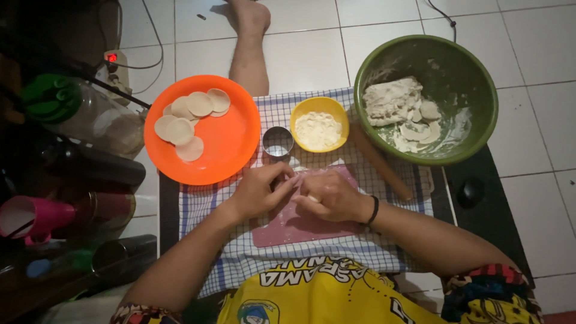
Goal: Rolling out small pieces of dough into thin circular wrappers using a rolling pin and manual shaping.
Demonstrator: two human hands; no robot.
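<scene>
Head view, left to right. Far left, dim clutter: clear plastic jar with green lid [54, 99], pink plastic cup [27, 217] lying lower left, dark cylinders, hard to tell more. Upper left, white power strip with red light [115, 65] on white tiled floor [540, 54], cable running off. Round orange plastic plate [231, 141] left of centre, holding several flat round pale dough discs [189, 120], overlapping. Small round metal cutter ring [278, 141] just beside plate rim. Small yellow bowl of white flour [319, 123] centre top. Left hand [259, 191] and right hand [332, 197] mid-frame, touching each other, fingers curled in, pinching small pale dough piece [298, 180] between them; mostly hidden, exact grip cannot tell. Under hands, pink rectangular board [282, 231] on blue-checked white cloth [384, 249]. Wooden rolling pin [381, 165] lying diagonal right of hands. Large green bowl [474, 72] upper right with lumpy dough scraps.

Risks, judged: thin dough tearing or sticking to fingers if pinched hard; stacked discs fusing together without flour; elbow nudging rolling pin or ring off cloth; flour near live power strip.
</scene>
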